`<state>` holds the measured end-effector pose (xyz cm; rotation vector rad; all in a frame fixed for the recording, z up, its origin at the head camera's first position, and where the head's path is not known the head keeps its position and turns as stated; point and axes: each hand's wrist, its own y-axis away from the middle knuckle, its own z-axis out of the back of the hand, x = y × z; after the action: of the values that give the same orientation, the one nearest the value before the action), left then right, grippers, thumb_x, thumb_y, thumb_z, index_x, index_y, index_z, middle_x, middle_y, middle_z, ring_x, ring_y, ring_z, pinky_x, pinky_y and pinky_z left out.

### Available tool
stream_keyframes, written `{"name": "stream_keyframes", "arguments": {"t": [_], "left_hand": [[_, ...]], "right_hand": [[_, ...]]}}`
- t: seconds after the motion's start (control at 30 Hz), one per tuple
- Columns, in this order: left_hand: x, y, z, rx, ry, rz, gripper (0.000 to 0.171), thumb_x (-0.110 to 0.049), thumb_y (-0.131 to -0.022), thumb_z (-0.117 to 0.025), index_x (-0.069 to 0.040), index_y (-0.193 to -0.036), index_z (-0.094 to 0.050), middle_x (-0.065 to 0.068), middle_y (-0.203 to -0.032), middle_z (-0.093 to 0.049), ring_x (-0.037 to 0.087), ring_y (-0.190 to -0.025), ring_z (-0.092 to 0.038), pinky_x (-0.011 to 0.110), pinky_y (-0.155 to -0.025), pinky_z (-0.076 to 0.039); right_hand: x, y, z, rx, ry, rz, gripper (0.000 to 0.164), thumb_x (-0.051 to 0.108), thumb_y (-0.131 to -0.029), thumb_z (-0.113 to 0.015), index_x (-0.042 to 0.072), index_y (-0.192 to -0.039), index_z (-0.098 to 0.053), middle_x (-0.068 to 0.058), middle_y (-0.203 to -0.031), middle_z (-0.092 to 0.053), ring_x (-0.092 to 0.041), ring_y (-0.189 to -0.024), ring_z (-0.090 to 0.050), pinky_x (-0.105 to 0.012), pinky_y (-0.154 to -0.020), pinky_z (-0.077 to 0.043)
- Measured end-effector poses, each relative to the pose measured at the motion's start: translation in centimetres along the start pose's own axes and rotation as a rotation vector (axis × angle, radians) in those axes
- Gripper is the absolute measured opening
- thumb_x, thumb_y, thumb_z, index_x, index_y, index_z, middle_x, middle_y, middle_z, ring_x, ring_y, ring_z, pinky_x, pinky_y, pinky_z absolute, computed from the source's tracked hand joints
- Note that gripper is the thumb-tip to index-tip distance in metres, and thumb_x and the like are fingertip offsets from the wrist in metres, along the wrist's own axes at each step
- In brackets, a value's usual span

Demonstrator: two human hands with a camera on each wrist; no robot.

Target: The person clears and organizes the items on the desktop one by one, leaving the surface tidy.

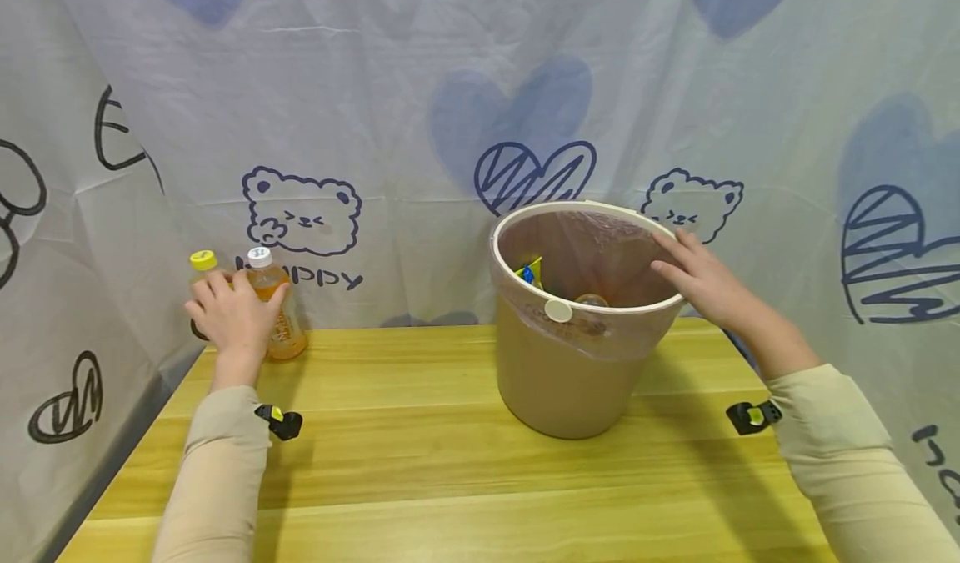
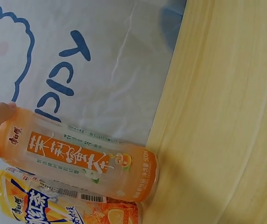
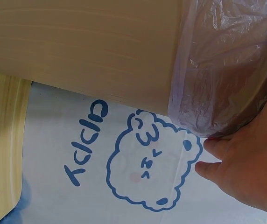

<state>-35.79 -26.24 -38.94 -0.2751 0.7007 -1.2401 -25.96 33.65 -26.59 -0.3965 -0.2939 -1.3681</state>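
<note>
At the left, two drink bottles stand side by side against the wall cloth. My left hand (image 1: 240, 317) grips the upper part of the white-capped tea bottle (image 2: 77, 154), which has an orange label. Next to it is the yellow-capped iced tea bottle (image 2: 63, 200), partly hidden behind the hand. My right hand (image 1: 712, 284) rests on the right rim of a beige trash bin (image 1: 570, 388), its fingers fairly straight. Inside the bin, lined with a clear plastic bag (image 3: 236, 60), lie a yellow and blue wrapper (image 1: 532, 273) and a clear round item (image 1: 592, 300).
The bin stands right of centre on a wooden table (image 1: 390, 463). A white cloth (image 1: 390, 87) with hearts and bear drawings hangs behind the table and along its sides. Each sleeve carries a small black wrist camera (image 1: 281, 421).
</note>
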Motion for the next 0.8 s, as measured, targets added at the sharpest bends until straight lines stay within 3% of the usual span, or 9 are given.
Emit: {"name": "stream_keyframes", "arguments": {"t": [0.4, 0.8], "left_hand": [[0.01, 0.57, -0.01, -0.011, 0.026, -0.004, 0.073, -0.056, -0.089, -0.060, 0.005, -0.128, -0.051, 0.031, -0.124, -0.055, 0.046, -0.114, -0.038, 0.060, -0.092, -0.025], [0.17, 0.93, -0.21, -0.067, 0.054, -0.038, 0.071, -0.054, -0.087, -0.064, 0.005, -0.125, -0.053, 0.033, -0.117, -0.058, 0.048, -0.108, -0.042, 0.060, -0.090, -0.026]], "right_hand": [[-0.26, -0.17, -0.11, 0.001, -0.003, 0.001, 0.065, 0.046, -0.104, -0.029, 0.015, -0.157, -0.010, -0.023, -0.162, 0.010, -0.054, -0.146, 0.004, -0.077, -0.106, -0.008], [0.02, 0.00, -0.09, -0.002, -0.004, 0.009, 0.064, 0.045, -0.104, -0.030, 0.014, -0.157, -0.011, -0.024, -0.162, 0.008, -0.054, -0.146, 0.003, -0.077, -0.106, -0.008]]}}
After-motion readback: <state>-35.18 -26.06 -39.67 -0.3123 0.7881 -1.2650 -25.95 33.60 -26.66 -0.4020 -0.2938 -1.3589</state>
